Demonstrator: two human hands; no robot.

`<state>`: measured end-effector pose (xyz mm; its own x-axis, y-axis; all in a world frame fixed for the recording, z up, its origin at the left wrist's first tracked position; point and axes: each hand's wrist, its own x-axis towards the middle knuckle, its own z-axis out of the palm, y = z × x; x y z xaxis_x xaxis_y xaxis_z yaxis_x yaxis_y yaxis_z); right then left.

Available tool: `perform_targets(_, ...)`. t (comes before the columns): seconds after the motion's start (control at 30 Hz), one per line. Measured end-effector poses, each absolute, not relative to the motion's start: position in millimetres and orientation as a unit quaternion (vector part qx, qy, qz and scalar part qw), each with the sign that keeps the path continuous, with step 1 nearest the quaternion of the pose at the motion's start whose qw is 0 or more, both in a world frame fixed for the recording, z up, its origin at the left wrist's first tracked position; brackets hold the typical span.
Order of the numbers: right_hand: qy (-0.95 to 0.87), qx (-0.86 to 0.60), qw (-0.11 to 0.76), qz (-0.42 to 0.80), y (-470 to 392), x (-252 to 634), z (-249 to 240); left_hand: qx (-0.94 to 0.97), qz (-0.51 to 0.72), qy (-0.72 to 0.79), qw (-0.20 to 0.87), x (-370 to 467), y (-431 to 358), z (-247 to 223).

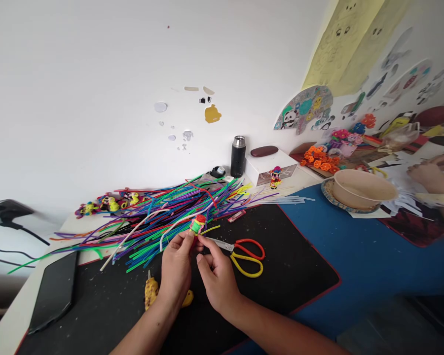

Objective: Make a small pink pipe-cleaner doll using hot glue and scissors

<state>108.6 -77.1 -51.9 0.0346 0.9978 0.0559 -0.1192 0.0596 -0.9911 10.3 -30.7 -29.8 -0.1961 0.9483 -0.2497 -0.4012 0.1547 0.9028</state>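
A small pipe-cleaner figure (197, 225), with a red top, a green middle and pink and yellow parts, is held upright in the fingertips of my left hand (176, 264). My right hand (218, 278) is close beside it. Its index finger reaches to the figure's base, while the thumb stands apart below and the other fingers curl in. A yellow-green pipe cleaner (211, 229) sticks out to the right of the figure. Scissors (248, 252) with one red and one yellow handle lie just right of my hands. Under my forearms lies a yellow glue gun (151, 291), partly hidden.
Many coloured pipe cleaners (144, 236) spread behind my hands on the black mat (281, 276). Finished figures (111, 202) lie at the back left, near a phone-like black slab (55, 291). A black thermos (238, 158), white box (270, 167), and bowl (360, 190) stand further right, by another person's hands (434, 172).
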Motion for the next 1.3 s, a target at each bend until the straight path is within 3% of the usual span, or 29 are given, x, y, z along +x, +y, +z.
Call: perform_targets(1.3,-0.511,-0.470,0.546,0.469,-80.9,108.1,-64.2,0.252,0.580,0.490,0.600,12.5,-28.4,-28.9)
